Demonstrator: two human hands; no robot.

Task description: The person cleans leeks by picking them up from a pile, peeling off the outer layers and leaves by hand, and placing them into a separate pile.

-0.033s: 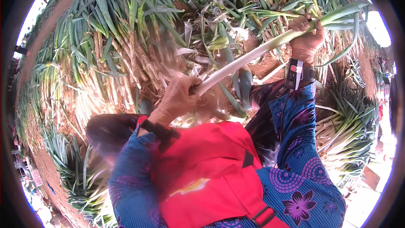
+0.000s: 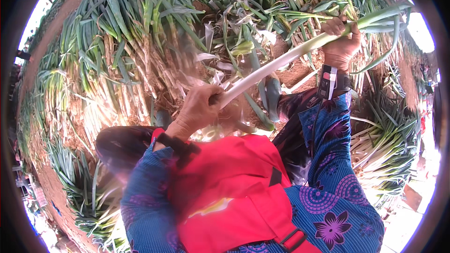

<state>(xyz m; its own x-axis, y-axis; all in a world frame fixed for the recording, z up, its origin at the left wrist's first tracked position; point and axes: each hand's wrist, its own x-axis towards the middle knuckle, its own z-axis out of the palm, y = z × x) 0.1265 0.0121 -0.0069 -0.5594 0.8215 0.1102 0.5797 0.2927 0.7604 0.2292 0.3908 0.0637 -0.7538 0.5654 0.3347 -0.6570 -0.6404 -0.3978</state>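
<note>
A long green onion (image 2: 276, 65) lies slantwise between my hands, its white shank toward the lower left and its green leaves toward the upper right. My left hand (image 2: 198, 108) is closed on the root end, with the fingers curled in and the roots hidden. Farther out on the right, my right hand (image 2: 342, 49) wraps round the upper stalk, just below where the leaves spread. One narrow leaf hangs down beside the right wrist. Loose pale peelings (image 2: 241, 7) and torn leaves lie on the ground beyond the stalk.
Thick rows of unsorted green onions (image 2: 136, 61) cover the ground at left and far ahead. Cleaner white stalks lie in a pile (image 2: 384, 154) on the right, and another pile (image 2: 89, 201) is at lower left. My bent knee (image 2: 124, 147) and red apron (image 2: 229, 178) are close below.
</note>
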